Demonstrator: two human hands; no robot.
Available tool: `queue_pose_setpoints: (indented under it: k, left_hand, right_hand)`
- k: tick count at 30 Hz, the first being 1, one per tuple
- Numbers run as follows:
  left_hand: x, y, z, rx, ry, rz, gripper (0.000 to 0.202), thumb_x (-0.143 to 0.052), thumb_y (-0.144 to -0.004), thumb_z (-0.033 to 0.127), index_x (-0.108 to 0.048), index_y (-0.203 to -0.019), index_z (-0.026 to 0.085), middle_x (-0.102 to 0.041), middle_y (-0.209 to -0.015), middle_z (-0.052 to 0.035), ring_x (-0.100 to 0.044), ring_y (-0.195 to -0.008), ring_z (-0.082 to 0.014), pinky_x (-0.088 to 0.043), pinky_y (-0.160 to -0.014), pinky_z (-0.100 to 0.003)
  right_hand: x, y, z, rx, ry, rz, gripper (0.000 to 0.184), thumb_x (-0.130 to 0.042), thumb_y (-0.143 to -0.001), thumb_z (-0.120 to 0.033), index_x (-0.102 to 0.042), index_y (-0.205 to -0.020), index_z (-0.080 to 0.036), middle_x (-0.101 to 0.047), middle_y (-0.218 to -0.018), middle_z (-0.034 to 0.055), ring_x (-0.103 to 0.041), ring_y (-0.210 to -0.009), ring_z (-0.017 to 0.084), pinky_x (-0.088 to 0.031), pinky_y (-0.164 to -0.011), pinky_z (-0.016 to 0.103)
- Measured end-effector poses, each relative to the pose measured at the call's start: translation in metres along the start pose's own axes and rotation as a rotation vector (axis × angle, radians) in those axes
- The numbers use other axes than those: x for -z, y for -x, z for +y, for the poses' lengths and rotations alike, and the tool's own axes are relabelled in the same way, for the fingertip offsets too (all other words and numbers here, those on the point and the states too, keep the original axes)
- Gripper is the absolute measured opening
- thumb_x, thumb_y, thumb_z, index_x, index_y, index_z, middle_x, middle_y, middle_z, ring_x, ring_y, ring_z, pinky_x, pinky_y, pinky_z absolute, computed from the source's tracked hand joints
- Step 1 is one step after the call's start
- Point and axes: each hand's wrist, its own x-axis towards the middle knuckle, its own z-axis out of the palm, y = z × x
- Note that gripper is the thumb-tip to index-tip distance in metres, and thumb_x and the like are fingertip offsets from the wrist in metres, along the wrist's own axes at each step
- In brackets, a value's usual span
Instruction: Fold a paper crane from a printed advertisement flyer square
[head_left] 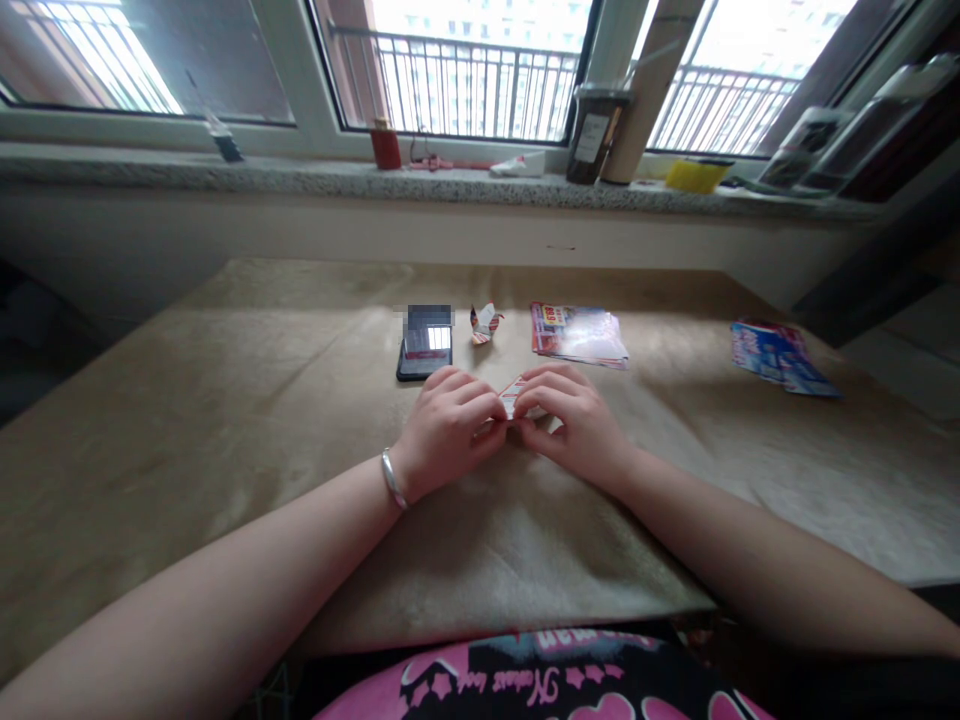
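A small folded piece of paper [511, 396], white with red lines, is pinched between my two hands just above the table. My left hand [457, 420], with a silver bracelet at the wrist, grips its left side between thumb and fingers. On the right side, the thumb and fingers of my right hand [566, 415] press on the same paper. Fingers cover most of it, so its full shape is hidden. Just beyond the hands stands a small origami figure [485, 324] of patterned paper. A dark smartphone [426, 345] lies to its left.
A stack of printed flyers [579, 333] lies right of the origami figure, and more blue and red flyers [781, 357] are near the right edge. Cloth covers the table [262, 400]. Behind it, the granite windowsill [300, 178] carries a dark container [596, 135] and a yellow object [697, 176].
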Motion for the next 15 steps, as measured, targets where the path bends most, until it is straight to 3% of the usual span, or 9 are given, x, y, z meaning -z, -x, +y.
queue_pose_setpoints:
  k: [6, 15]
  left_hand:
    - [0.0013, 0.0007, 0.0001, -0.051, -0.095, -0.015, 0.009, -0.054, -0.085, 0.026, -0.061, -0.082, 0.022, -0.066, -0.081, 0.0015, -0.052, -0.075, -0.0152, -0.037, -0.08, -0.033]
    - [0.0008, 0.0007, -0.0011, -0.062, -0.076, 0.016, 0.011, -0.053, -0.085, 0.025, -0.061, -0.078, 0.022, -0.066, -0.078, 0.0022, -0.052, -0.075, -0.0142, -0.037, -0.081, -0.032]
  right_hand:
    - [-0.0016, 0.0002, 0.0007, 0.024, 0.005, -0.016, 0.009, -0.059, -0.077, -0.015, -0.061, -0.08, -0.023, -0.067, -0.087, 0.0011, -0.057, -0.094, 0.019, -0.046, -0.089, 0.035]
    - [0.0004, 0.0001, -0.0001, 0.011, 0.036, -0.006, 0.009, -0.058, -0.075, -0.015, -0.061, -0.078, -0.023, -0.067, -0.087, 0.0012, -0.056, -0.096, 0.02, -0.047, -0.087, 0.036]
